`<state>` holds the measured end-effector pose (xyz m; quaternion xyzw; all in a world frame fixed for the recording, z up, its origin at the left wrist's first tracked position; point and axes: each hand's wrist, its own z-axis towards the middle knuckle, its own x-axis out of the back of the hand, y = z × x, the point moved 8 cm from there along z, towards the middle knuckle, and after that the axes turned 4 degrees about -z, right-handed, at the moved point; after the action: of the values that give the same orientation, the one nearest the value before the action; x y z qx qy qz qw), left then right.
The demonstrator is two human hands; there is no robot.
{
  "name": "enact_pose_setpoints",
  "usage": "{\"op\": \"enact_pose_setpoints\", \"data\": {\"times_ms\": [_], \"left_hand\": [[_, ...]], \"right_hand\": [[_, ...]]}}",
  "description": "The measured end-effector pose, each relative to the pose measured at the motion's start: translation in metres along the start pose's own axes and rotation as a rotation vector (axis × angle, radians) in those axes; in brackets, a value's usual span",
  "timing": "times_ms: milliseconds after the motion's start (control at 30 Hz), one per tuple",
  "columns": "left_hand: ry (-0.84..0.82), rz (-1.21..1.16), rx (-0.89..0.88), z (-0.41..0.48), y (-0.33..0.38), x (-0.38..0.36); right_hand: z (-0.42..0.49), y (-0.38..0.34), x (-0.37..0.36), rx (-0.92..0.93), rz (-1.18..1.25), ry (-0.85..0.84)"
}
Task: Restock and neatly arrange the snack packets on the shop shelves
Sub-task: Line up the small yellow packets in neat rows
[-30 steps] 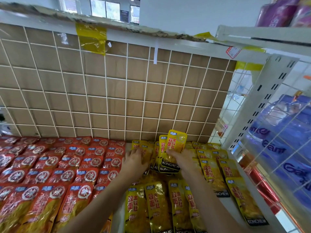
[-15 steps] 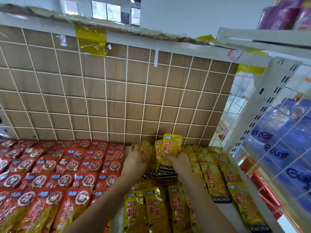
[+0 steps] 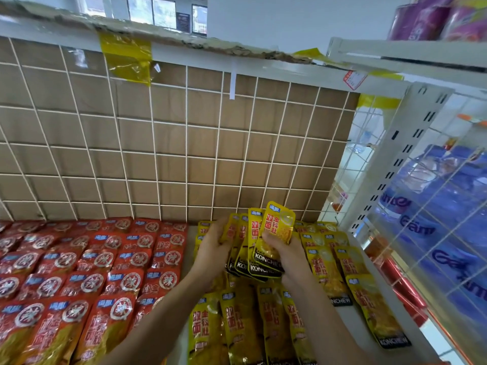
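A fanned bunch of yellow snack packets (image 3: 274,233) stands upright near the back of the shelf, black KONCHEW bands at the bottom. My right hand (image 3: 287,255) grips the front packets from the right. My left hand (image 3: 213,246) curls round the bunch's left side, thumb on a packet. More yellow packets (image 3: 234,325) lie flat in rows below and to the right. Red snack packets (image 3: 87,272) cover the left half of the shelf in overlapping rows.
A white wire grid backed with cardboard (image 3: 171,143) closes the shelf's back. A white slotted upright (image 3: 395,159) and wire side panel bound the right; blue packs (image 3: 434,206) sit behind it. A white shelf (image 3: 405,52) with purple packs hangs above right.
Both hands have lifted the yellow bunch slightly and drawn it together; the front packet now stands higher against the grid. The view has tilted a little.
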<state>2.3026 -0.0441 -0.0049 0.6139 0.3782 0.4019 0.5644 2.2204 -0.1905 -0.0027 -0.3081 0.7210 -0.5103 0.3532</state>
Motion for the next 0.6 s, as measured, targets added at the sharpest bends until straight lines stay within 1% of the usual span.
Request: {"op": "enact_pose_setpoints", "data": {"times_ms": [67, 133, 300, 367, 467, 600], "left_hand": [[-0.069, -0.093, 0.065, -0.007, 0.003, -0.019], [-0.118, -0.115, 0.098, -0.016, 0.008, -0.035], [-0.314, -0.184, 0.107, -0.049, 0.019, -0.086], [-0.364, -0.185, 0.09, -0.058, 0.021, -0.102], [-0.454, -0.152, 0.072, -0.07, 0.024, -0.126], [-0.555, -0.08, 0.107, -0.086, 0.015, -0.155]], "right_hand": [[-0.01, 0.002, 0.006, -0.004, 0.034, 0.036], [-0.019, 0.0, 0.016, 0.023, 0.018, 0.071], [-0.044, -0.011, 0.043, 0.154, -0.162, 0.102], [-0.053, -0.018, 0.057, 0.223, -0.231, 0.128], [-0.064, -0.021, 0.085, 0.273, -0.273, 0.195], [-0.075, -0.02, 0.124, 0.311, -0.34, 0.297]]}}
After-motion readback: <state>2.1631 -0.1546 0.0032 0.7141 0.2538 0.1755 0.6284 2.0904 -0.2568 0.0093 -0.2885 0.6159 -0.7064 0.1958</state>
